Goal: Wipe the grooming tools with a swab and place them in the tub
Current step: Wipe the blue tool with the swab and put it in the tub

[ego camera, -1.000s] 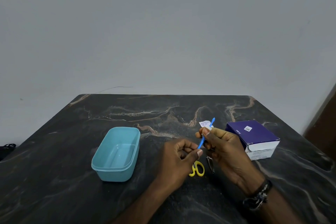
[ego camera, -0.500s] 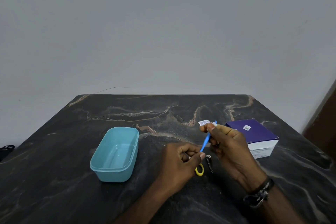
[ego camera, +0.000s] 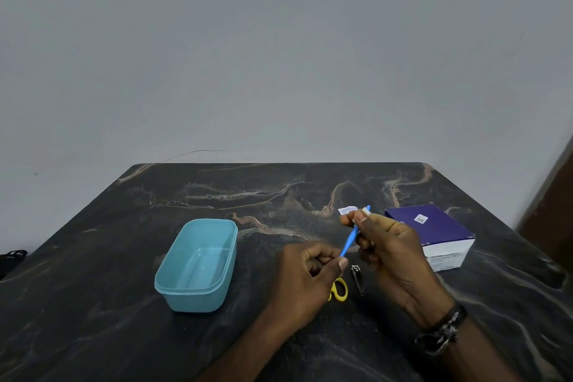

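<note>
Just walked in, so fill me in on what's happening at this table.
A person is wiping a thin blue tool. The left hand pinches its lower end; the right hand holds a white swab against its upper end. Yellow scissors and a nail clipper lie on the table. The tub holds nothing yet.

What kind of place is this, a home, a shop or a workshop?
Probably a plain room in a home, though that is uncertain. A dark marble-patterned table stands against a bare grey wall, and only small household things lie on it: a blue tub, a nail clipper, a purple box.
</note>
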Action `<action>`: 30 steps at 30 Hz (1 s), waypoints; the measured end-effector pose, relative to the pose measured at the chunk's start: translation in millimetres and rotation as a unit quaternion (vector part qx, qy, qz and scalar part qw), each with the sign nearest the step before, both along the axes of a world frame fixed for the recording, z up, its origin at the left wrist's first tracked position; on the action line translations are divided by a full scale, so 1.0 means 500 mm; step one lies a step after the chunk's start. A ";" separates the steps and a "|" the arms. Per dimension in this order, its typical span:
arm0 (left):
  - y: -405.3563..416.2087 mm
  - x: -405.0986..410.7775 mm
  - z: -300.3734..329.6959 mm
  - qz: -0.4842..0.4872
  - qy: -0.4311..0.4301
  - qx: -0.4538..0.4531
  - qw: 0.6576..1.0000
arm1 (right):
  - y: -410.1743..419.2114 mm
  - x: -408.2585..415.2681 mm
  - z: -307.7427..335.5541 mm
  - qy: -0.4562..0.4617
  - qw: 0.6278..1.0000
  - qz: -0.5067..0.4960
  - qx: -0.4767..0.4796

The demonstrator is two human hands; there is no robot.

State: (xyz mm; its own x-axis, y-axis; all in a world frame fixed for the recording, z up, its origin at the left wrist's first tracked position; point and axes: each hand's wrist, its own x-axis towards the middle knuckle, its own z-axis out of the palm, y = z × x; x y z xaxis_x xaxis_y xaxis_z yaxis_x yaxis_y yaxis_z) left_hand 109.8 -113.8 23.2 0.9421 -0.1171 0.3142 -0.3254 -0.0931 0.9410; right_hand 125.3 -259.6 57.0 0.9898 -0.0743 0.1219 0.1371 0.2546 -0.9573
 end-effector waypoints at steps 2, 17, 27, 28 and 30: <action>-0.001 -0.001 -0.003 -0.004 0.001 -0.001 1.000 | -0.005 0.001 0.002 -0.002 1.000 -0.011 0.007; -0.003 -0.008 0.000 -0.002 0.014 0.008 1.000 | -0.001 0.003 -0.009 0.002 1.000 -0.016 -0.009; 0.005 -0.003 0.004 0.023 0.011 0.008 1.000 | 0.021 -0.003 -0.015 0.021 0.999 0.027 -0.024; 0.005 -0.003 0.005 0.022 0.010 0.007 1.000 | 0.020 -0.004 -0.015 0.020 0.999 0.027 -0.027; 0.004 -0.004 0.007 0.021 0.011 0.005 1.000 | 0.016 -0.003 -0.011 0.011 0.999 0.018 -0.027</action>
